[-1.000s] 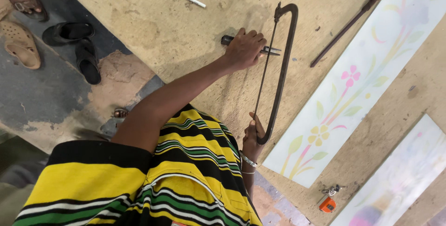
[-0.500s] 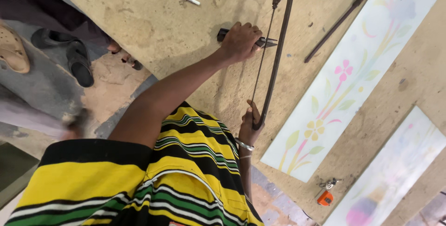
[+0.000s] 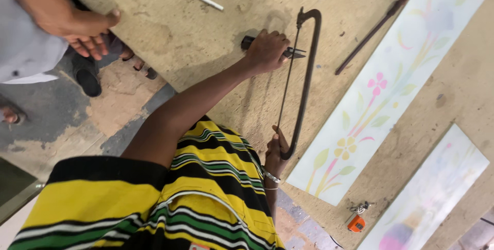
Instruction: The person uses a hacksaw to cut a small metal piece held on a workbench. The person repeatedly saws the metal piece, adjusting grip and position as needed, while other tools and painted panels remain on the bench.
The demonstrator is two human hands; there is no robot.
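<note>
A dark hacksaw (image 3: 304, 80) lies across a worn wooden table (image 3: 206, 65), its blade toward me. My left hand (image 3: 267, 50) reaches out and is closed over a small dark metal piece (image 3: 247, 42) pressed to the table next to the blade. My right hand (image 3: 278, 152), with a bracelet on the wrist, grips the saw's handle end at the table's near edge. My yellow, green and black striped shirt (image 3: 195, 198) fills the lower left.
Another person's hand (image 3: 87, 31) rests on the table edge at upper left. A white marker (image 3: 207, 1), a long dark rod (image 3: 370, 34) and two floral panels (image 3: 381, 90) (image 3: 437, 188) lie on the table. A small orange object with keys (image 3: 356, 222) sits near the front edge.
The view has shifted, and another person in a white shirt has come in at the upper left with a hand on the table edge. Both my hands keep their grips.
</note>
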